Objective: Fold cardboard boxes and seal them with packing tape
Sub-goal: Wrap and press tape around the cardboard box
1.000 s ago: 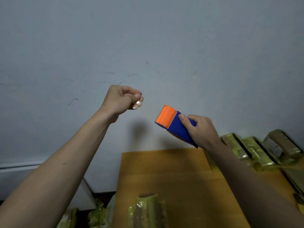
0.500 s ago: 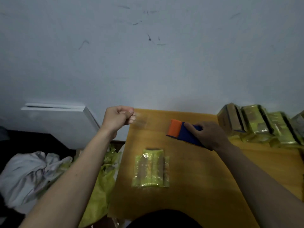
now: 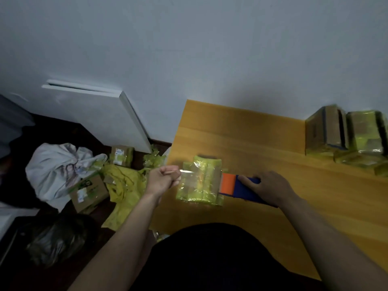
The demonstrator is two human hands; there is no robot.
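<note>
A flat cardboard package (image 3: 206, 181) wrapped in yellow-green tape lies near the left edge of the wooden table (image 3: 262, 143). My right hand (image 3: 266, 185) grips a blue and orange tape dispenser (image 3: 235, 185) just right of the package. My left hand (image 3: 163, 180) pinches the free end of a clear tape strip (image 3: 189, 176). The strip is stretched from the dispenser across the top of the package. Whether the tape touches the package I cannot tell.
Several taped boxes (image 3: 346, 135) stand at the table's far right by the wall. On the floor to the left lie small cardboard boxes (image 3: 88, 192), yellow tape scraps (image 3: 123, 185), a white bag (image 3: 54, 166) and a white panel (image 3: 94, 110) leaning on the wall.
My head has tilted down from the wall to the table. Both hands came down with the stretched tape, from in front of the wall to over the package.
</note>
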